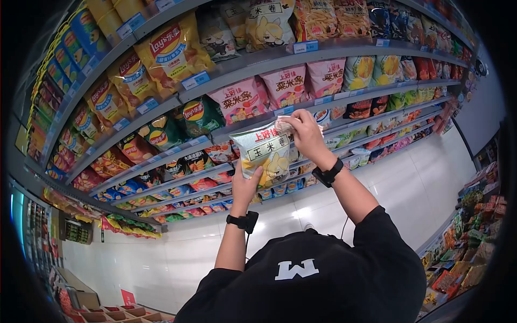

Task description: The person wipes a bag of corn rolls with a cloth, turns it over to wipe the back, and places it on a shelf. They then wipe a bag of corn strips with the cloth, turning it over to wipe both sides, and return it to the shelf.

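Observation:
A silver and yellow bag of corn-roll snacks (262, 149) with red and black lettering and a cartoon figure is held up in front of the shelves. My left hand (246, 185) grips its lower left side, with the thumb across the front. At the bag's upper right corner, my right hand (308, 134) has its fingers closed on a pale, crumpled cloth (284, 125). The cloth touches the bag's top edge. Both wrists wear black straps with small devices.
Curved-looking shelves (253, 67) packed with snack bags run across the front. Pink bags (288, 86) stand just behind the held bag, and yellow bags (173, 51) sit higher left. More packaged goods (458, 253) line the right. A pale tiled floor (188, 253) lies below.

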A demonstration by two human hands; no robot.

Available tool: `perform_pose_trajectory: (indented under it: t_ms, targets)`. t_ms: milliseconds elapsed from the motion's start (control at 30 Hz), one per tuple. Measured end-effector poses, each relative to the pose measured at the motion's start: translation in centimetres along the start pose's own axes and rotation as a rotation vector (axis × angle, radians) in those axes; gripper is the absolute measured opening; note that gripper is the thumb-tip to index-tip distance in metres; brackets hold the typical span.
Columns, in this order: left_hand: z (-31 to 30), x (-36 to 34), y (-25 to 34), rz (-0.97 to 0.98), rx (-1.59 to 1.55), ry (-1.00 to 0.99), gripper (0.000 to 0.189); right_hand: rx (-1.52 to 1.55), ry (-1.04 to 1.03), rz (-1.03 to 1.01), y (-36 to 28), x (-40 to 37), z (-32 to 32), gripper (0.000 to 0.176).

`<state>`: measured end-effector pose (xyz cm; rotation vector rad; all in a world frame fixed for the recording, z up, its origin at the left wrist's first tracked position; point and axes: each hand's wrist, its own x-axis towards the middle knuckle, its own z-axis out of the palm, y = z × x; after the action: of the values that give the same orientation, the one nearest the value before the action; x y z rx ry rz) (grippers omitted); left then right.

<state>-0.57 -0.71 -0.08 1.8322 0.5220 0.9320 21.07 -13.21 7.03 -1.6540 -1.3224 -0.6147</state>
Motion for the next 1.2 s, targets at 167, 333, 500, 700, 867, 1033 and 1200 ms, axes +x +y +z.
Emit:
perform_pose_trajectory:
  t_ms: [167, 333, 500, 700, 867, 1033, 1200]
  targets:
    - [0.9, 0.9, 1.6, -0.02, 0.138, -0.088, 0.057, 0.168, -0.026, -0.075, -3.2, 0.3, 0.0, 0.041]
    - [1.4, 1.2, 0.1, 0.015, 0.045, -0.047, 0.06, 0.123, 0.028, -0.153, -2.4, 0.3, 0.2, 0.039]
    - [0.9, 1.9, 0.4, -0.025, -0.095, -0.074, 0.054, 0.067, 0.105, 0.023, 1.4, 0.4, -0.2, 0.041]
    - [2.9, 3.1, 0.2, 0.086, 0.002, -0.031, 0.056, 0.263, -0.097, -0.295, -2.6, -1.6, 1.4, 0.043]
    - [3.9, 3.8, 0.7, -0.058, 0.029, -0.043, 0.06, 0.111, 0.168, 0.043, -0.7, -1.3, 3.2, 0.041]
    - [4.7, 4.3, 1.9, -0.001, 0.12, 0.005, 0.059, 0.134, 0.0, -0.362, -1.0, 0.4, 2.5, 0.043]
    - [5.1, 4.4, 2.3, -0.038, 0.186, -0.05, 0.056, 0.111, -0.041, -0.28, -0.9, -0.5, 2.2, 0.045]
